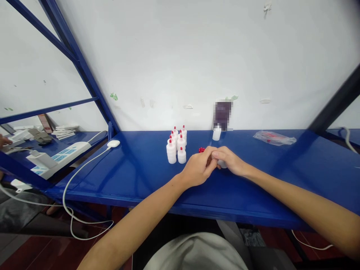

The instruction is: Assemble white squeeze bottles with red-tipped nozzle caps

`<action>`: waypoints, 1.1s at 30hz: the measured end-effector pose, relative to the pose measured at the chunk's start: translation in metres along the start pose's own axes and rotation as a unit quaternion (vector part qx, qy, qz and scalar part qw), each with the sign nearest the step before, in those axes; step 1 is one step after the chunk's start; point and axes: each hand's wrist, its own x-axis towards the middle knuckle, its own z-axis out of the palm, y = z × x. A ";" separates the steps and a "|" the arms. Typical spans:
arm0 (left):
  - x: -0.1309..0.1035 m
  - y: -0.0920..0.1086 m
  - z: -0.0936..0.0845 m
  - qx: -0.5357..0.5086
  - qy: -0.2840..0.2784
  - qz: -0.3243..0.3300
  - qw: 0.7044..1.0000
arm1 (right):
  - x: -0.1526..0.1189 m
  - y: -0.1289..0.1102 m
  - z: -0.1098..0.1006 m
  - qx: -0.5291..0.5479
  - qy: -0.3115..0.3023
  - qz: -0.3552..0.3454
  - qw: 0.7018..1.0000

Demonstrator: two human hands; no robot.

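My left hand (pixel 198 167) and my right hand (pixel 231 160) meet above the blue table, fingers closed together. Under my right fingers a white bottle (pixel 222 164) shows in part; its top is hidden by the hands. What my left fingers pinch cannot be made out. Left of the hands stand several white bottles (pixel 182 156) with red tips, upright in two rows. Small red caps (pixel 201 150) lie just behind my left hand. Farther back, a white bottle without a red tip (pixel 216 134) stands upright.
A blurred dark picture (pixel 222 114) stands by the wall behind the lone bottle. A clear plastic bag (pixel 274 137) with red items lies at the right. At the left are a white charger (pixel 113 143) with its cable, and a power strip (pixel 63 154). Another person's hand (pixel 4 141) shows at the far left.
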 end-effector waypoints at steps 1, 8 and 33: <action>0.000 0.000 0.000 -0.003 0.000 0.000 1.000 | 0.000 -0.001 0.001 -0.002 -0.001 -0.002 1.000; 0.000 0.003 0.000 -0.032 0.004 0.002 0.999 | -0.001 0.004 -0.001 -0.020 0.008 -0.012 1.000; -0.019 -0.009 -0.103 0.437 0.093 -0.028 0.894 | -0.001 0.007 0.004 -0.118 0.255 -0.035 0.959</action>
